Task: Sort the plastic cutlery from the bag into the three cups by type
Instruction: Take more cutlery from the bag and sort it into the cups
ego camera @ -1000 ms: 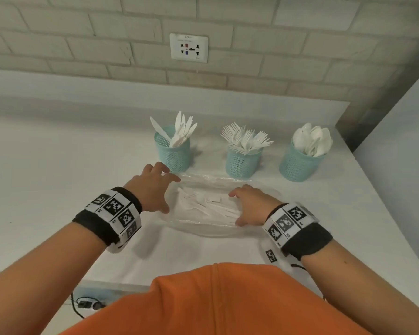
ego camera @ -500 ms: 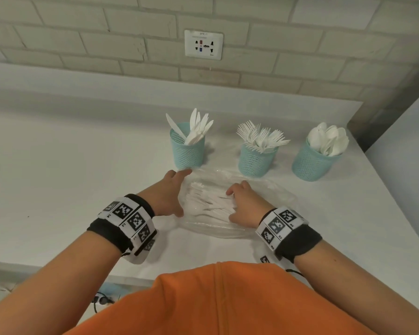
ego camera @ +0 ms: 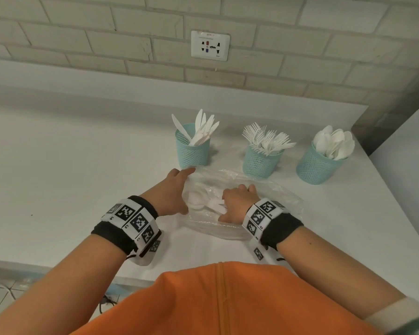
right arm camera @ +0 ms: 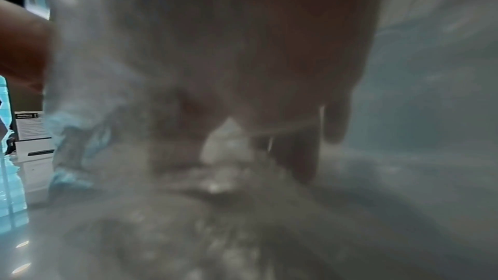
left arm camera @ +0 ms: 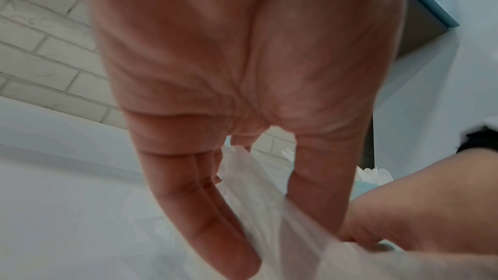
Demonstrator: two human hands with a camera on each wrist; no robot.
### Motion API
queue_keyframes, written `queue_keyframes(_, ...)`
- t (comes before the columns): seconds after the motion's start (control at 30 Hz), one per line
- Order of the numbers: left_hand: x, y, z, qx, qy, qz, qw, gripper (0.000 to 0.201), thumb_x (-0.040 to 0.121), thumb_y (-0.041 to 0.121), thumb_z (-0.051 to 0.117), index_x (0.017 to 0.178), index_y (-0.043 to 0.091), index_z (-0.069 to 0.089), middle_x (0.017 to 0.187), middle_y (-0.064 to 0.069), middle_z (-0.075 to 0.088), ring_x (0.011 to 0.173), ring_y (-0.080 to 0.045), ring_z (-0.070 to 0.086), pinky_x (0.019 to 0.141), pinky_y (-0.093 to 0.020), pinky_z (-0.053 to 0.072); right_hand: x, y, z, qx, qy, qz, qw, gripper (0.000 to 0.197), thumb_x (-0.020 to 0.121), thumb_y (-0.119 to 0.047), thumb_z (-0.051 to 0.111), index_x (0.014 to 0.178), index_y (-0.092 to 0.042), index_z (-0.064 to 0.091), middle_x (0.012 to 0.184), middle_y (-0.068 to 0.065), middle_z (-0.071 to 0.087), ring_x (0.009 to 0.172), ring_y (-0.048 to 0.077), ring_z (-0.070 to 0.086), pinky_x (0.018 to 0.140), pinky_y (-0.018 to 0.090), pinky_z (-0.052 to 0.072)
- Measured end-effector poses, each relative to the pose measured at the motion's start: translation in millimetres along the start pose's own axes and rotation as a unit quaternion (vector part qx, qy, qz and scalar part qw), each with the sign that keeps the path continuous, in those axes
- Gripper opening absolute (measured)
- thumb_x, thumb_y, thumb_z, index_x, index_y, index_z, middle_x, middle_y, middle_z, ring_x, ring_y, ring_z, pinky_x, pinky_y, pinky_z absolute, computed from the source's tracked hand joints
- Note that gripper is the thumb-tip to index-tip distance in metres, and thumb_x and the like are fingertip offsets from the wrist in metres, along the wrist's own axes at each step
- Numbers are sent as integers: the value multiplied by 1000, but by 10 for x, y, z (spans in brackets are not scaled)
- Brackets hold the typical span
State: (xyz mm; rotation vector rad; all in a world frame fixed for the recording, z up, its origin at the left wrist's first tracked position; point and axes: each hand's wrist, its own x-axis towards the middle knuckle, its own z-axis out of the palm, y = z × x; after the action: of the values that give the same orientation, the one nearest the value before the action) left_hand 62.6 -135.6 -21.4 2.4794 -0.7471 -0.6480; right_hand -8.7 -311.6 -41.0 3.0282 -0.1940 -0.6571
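Cutlery (ego camera: 209, 204) that is still unsorted lies inside the clear plastic bag (ego camera: 279, 198), which rests flat on the white desk (ego camera: 65, 170) just in front of the person's orange top. The right hand (ego camera: 236, 201) is pushed into the bag among the white pieces; its wrist view is fogged by the plastic film, so I cannot tell whether its fingers grasp anything. The left hand (ego camera: 172, 189) rests at the bag's left edge, fingers (left arm camera: 199, 210) straight and released, lying against the film. Farther back stand three teal mesh cups in a row: the left cup (ego camera: 192, 151) holds knives, the middle cup (ego camera: 260, 160) forks, the right cup (ego camera: 317, 164) spoons. Beyond them a brick wall carries a socket plate (ego camera: 210, 45).
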Motion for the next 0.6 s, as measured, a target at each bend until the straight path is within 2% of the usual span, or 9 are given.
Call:
queue_keyframes(0.1, 9, 11, -17, -2, 6, -7, 1000, 106, 69, 8, 77, 150, 27, 12, 138, -7, 31, 107, -22, 52, 80, -27, 48, 23, -65, 35, 15, -23, -4, 1000, 49, 86, -46, 57, 119, -10, 50, 120, 9, 55, 117, 28, 44, 96, 41, 37)
queue_keyframes(0.2, 9, 19, -33, -5, 9, -18, 1000, 105, 70, 9, 77, 150, 26, 12, 138, -6, 31, 100, -20, 50, 81, -25, 46, -10, -49, 24, 55, -25, -18, 998, 44, 89, -35, 54, 122, -8, 44, 121, 11, 51, 116, 28, 44, 86, 38, 41)
queue_keyframes(0.3, 13, 25, -41, -1, 12, -26, 1000, 104, 71, 11, 76, 150, 23, 11, 138, -6, 30, 97, -19, 50, 81, -25, 45, -75, 67, -30, 88, -27, -38, 995, 38, 91, -30, 50, 121, -9, 39, 100, 8, 54, 91, 26, 52, 71, 34, 42)
queue_keyframes(0.33, 18, 22, -44, 3, 16, -30, 999, 103, 71, 11, 76, 150, 22, 11, 138, -7, 30, 97, -20, 51, 81, -26, 46, -88, 118, -37, 100, -27, -43, 994, 37, 92, -30, 49, 120, -10, 37, 93, 7, 54, 84, 26, 54, 70, 34, 44)
queue_keyframes(0.47, 27, -4, -75, 10, 29, -44, 999, 99, 72, 12, 73, 150, 21, 13, 139, -9, 30, 100, -24, 53, 86, -32, 50, -129, 331, -11, 172, -19, -52, 984, 37, 92, -28, 50, 120, -13, 33, 80, 6, 53, 76, 27, 56, 68, 33, 44)
queue_keyframes(0.53, 20, -18, -83, 19, 30, -46, 998, 93, 76, 17, 71, 150, 23, 15, 140, -8, 30, 106, -26, 54, 89, -34, 49, -178, 400, -7, 216, -14, -67, 974, 36, 92, -25, 51, 120, -16, 31, 78, 4, 53, 73, 26, 56, 67, 32, 43)
queue_keyframes(0.6, 7, -21, -80, 41, 52, -41, 997, 82, 80, 23, 67, 148, 26, 21, 140, -8, 31, 116, -26, 47, 94, -34, 45, -230, 441, -20, 253, 3, -80, 964, 37, 92, -21, 50, 122, -17, 30, 83, 6, 57, 73, 25, 56, 65, 30, 42)
